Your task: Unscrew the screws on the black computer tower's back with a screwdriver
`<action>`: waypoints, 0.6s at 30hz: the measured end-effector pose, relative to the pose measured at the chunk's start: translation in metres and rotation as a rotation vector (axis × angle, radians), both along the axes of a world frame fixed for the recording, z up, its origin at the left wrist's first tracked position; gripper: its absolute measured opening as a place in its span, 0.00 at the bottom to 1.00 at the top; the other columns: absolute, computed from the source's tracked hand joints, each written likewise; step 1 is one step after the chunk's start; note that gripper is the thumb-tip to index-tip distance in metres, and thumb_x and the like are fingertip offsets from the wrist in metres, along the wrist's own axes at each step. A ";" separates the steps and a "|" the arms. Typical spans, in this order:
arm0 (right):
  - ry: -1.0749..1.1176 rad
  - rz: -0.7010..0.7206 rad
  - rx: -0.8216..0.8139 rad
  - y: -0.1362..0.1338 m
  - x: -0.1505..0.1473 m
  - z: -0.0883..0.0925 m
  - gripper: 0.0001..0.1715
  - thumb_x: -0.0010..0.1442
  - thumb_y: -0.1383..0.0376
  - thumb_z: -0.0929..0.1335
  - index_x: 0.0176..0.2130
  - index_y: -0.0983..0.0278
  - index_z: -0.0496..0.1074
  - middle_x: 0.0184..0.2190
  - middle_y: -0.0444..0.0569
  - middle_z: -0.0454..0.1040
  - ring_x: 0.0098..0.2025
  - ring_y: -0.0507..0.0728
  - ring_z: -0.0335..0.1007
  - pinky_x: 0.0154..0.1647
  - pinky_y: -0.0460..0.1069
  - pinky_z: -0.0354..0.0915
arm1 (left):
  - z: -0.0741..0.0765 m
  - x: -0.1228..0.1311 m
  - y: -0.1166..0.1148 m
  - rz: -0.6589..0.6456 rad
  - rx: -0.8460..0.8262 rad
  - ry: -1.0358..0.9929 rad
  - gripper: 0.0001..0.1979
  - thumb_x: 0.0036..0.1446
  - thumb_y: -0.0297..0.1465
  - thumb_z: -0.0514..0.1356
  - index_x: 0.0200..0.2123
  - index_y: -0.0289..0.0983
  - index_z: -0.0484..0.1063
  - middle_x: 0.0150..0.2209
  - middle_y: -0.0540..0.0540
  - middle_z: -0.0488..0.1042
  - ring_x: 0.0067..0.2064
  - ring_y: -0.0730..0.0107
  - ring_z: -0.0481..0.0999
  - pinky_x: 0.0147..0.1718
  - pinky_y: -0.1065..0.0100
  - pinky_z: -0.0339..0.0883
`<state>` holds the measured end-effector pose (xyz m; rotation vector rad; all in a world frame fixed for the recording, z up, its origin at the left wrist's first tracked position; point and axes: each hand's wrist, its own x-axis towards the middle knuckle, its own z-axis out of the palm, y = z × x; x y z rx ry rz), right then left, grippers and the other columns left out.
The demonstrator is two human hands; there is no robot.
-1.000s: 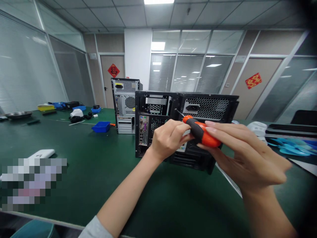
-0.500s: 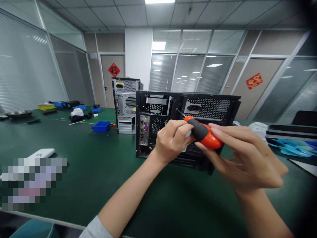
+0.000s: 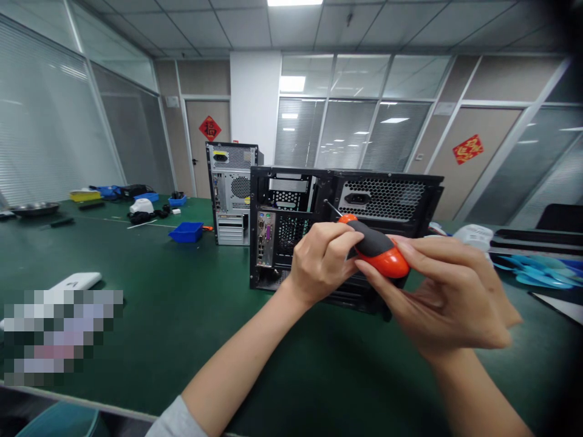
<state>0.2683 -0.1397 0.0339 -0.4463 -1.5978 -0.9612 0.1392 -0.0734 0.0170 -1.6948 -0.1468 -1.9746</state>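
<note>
A black computer case lies on its side on the green table, its rear panel facing me. An orange and black screwdriver points at the rear panel, its tip near the power supply grille. My right hand is wrapped round the screwdriver's handle. My left hand is closed in a pinch at the front of the handle, near the shaft. Both hands hover just in front of the case.
A second, silver-backed computer case stands upright behind. A blue bin lies left of it. Small trays and cables sit at the far left. A white device lies near the left edge. Blue and black items lie at the right.
The screwdriver handle has dropped slightly and rotated, showing more black grip on top. Both hands have shifted a little to the right and lower.
</note>
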 end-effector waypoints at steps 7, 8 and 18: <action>0.094 -0.064 0.005 0.006 0.005 -0.013 0.25 0.42 0.63 0.78 0.40 0.62 0.70 0.33 0.49 0.73 0.31 0.56 0.71 0.27 0.49 0.69 | -0.004 0.008 -0.003 -0.058 -0.005 -0.012 0.11 0.64 0.36 0.50 0.44 0.35 0.64 0.38 0.43 0.72 0.41 0.70 0.74 0.39 0.67 0.73; 0.109 -0.072 -0.006 0.006 0.005 -0.014 0.24 0.43 0.63 0.78 0.38 0.62 0.70 0.33 0.49 0.73 0.31 0.56 0.71 0.27 0.49 0.69 | -0.004 0.008 -0.003 -0.072 -0.006 -0.018 0.11 0.64 0.35 0.50 0.44 0.34 0.64 0.37 0.43 0.72 0.42 0.70 0.74 0.40 0.67 0.73; 0.206 -0.204 -0.276 0.007 0.016 -0.032 0.15 0.49 0.61 0.75 0.32 0.61 0.67 0.31 0.49 0.71 0.33 0.58 0.71 0.28 0.52 0.68 | -0.011 0.018 -0.007 -0.162 -0.060 -0.087 0.12 0.66 0.35 0.46 0.45 0.36 0.63 0.40 0.45 0.70 0.44 0.71 0.72 0.41 0.66 0.73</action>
